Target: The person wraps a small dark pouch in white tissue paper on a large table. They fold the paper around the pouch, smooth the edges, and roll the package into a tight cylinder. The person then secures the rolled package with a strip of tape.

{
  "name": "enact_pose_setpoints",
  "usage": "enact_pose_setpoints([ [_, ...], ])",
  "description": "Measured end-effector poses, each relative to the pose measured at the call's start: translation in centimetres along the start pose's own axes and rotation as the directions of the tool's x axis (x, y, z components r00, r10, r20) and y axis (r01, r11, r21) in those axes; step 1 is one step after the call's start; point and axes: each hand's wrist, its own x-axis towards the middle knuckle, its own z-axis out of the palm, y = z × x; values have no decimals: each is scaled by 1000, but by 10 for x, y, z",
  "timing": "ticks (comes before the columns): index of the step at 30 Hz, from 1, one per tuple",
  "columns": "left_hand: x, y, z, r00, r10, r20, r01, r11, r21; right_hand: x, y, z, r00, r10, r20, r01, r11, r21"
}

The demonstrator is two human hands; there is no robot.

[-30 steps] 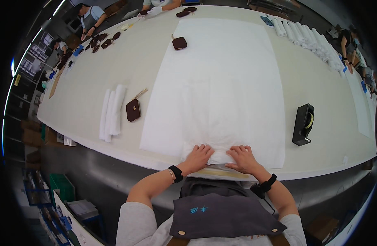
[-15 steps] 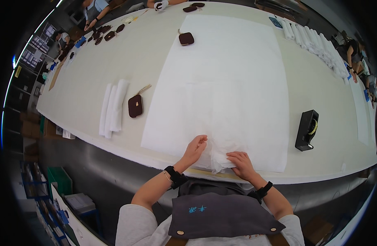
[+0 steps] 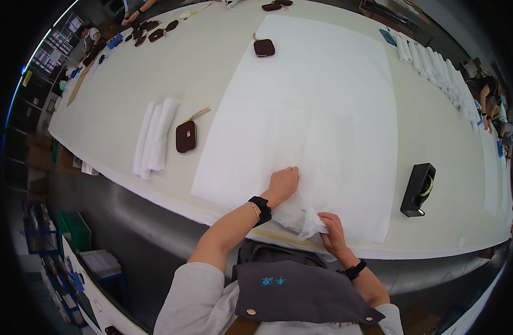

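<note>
A thin, see-through white tissue paper [image 3: 310, 222] lies bunched and wrinkled at the table's near edge, over a large flat white sheet [image 3: 234, 162]. My right hand [image 3: 333, 231] pinches a gathered, crumpled end of the tissue between thumb and fingers. Farther in and to the left, my left hand [image 3: 283, 184] rests on the tissue with its fingers curled together, seemingly gripping a bit of it; the fingertips are partly hidden. To the left lies a small dark brown zip pouch [image 3: 186, 137] with a beige tassel. Another brown pouch [image 3: 264, 48] sits on the sheet's far part.
Several white rolls [image 3: 156, 137] lie left of the near pouch. A black tape dispenser [image 3: 417, 190] stands at right. More white rolls [image 3: 435, 67] line the far right, by a blue phone-like object [image 3: 387, 37]. Brown pouches [image 3: 156, 34] and other people are at the far side.
My left hand has moved forward and right over the tissue, its fingers now curled. The right hand has shifted slightly right and nearer, pulling the bunched tissue's end along.
</note>
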Motion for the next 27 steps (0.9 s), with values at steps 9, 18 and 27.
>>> enact_pose_setpoints([
  [9, 8, 36, -28, 920, 149, 363, -187, 979, 74, -11, 2, 6, 998, 42, -48, -40, 998, 42],
  [18, 1, 38, -4, 927, 194, 321, -213, 977, 27, -7, 1, 6, 998, 25, -61, -25, 1000, 12],
  [27, 9, 42, 0, 898, 141, 417, -177, 983, 50, -5, 2, 6, 1000, 18, -17, -19, 1000, -13],
])
